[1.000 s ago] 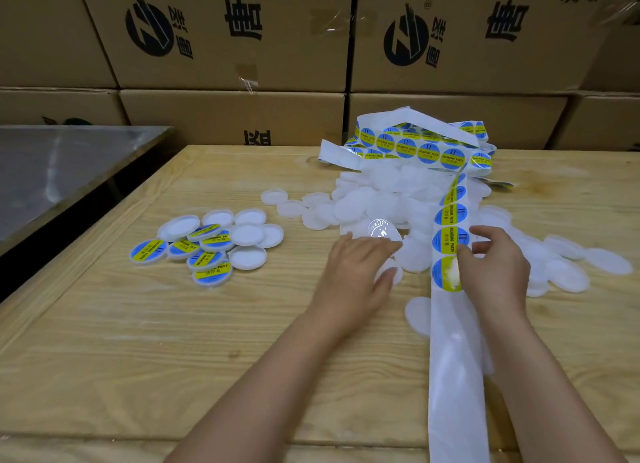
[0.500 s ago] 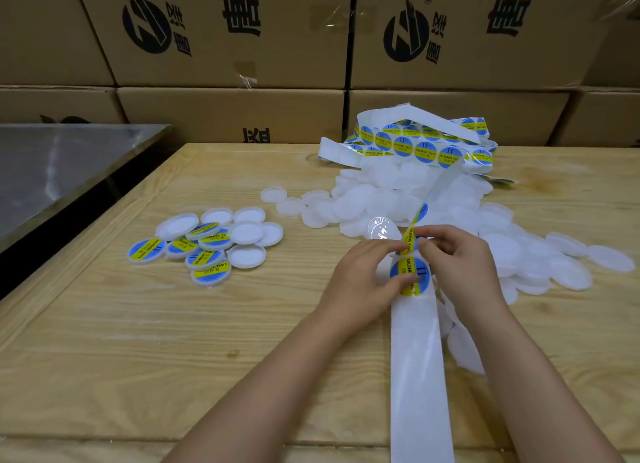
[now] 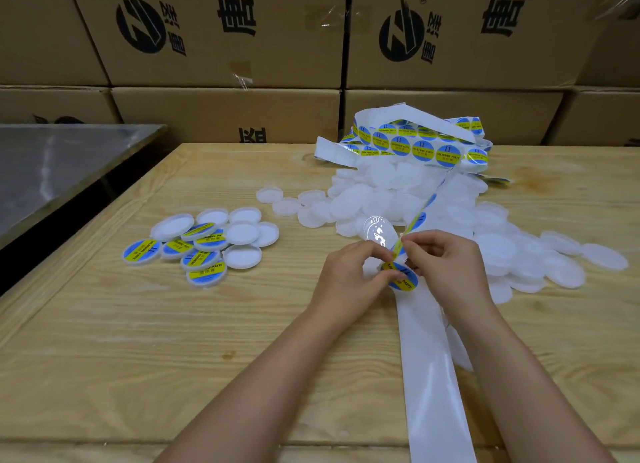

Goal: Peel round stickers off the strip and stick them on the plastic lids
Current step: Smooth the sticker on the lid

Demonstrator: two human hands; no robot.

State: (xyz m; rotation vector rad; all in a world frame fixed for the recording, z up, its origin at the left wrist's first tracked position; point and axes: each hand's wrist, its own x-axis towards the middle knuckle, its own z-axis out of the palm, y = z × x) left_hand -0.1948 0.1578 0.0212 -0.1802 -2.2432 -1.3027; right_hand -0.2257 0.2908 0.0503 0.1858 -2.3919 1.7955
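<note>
Converged, left hand [image 3: 349,275] pinches round sticker [image 3: 403,280], right hand [image 3: 446,261] glossy strip [image 3: 429,376].

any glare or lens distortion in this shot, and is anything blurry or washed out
Head view: glare streaks the glossy strip near the bottom edge and the steel table at left; the wide lens splays the cardboard boxes outward; the white lid pile is washed out; nothing looks motion-blurred.

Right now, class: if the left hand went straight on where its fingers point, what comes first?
The left hand pinches the round sticker; just beyond it, probably the right hand holding the strip.
</note>
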